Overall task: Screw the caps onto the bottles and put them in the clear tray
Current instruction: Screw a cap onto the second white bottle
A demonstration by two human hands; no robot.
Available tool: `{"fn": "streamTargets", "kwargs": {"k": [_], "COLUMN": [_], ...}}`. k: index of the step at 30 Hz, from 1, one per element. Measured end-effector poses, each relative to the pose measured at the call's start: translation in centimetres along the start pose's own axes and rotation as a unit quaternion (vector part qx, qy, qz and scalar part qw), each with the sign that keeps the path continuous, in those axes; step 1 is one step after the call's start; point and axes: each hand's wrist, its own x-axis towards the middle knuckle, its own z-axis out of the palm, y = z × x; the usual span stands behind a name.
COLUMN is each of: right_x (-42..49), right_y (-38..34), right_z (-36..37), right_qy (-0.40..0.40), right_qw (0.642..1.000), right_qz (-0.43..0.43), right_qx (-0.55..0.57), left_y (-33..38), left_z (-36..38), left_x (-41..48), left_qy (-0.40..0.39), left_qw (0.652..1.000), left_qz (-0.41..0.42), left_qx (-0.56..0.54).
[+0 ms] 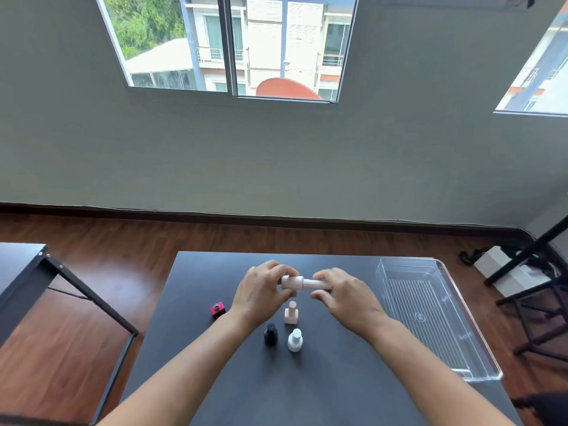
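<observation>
Above the black table (pixel 322 379), the person is holding a pale pink ribbed bottle (pixel 304 282) sideways, the left hand (pixel 261 292) pinching its one end and the right hand (pixel 342 295) pinching the other. Just beneath the bottle, a pink bottle (pixel 291 313), a black one (pixel 270 334), a white one (pixel 295 340) and a red one (pixel 217 309) are standing uncapped. The clear tray (pixel 461 339) is lying right of the bottle.

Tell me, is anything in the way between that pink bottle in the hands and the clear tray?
Nothing visible. The pink bottle is held above the table, and only the right hand lies toward the clear tray. The other bottles stand nearer the person.
</observation>
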Motion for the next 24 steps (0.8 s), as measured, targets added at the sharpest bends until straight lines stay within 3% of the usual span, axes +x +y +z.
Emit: {"fn": "streamTargets", "kwargs": {"k": [7,15,24], "right_x": [0.0,1.0,1.3], "right_y": [0.1,0.5,1.0], "right_z": [0.5,0.6,1.0], "right_qy": [-0.027,-0.075,-0.084], "right_qw": [0.999,0.987,0.982], "right_qz": [0.007,0.092,0.087], "right_qx": [-0.033,0.111,0.143], "left_y": [-0.3,-0.2,-0.6], "left_z": [0.3,0.2,0.7], "left_x": [-0.2,-0.4,-0.7], "left_qy": [-0.017,-0.011,-0.005], "left_qw": [0.999,0.993,0.99], "left_qz": [0.021,0.062,0.074], "left_qx": [0.036,0.101,0.116]}}
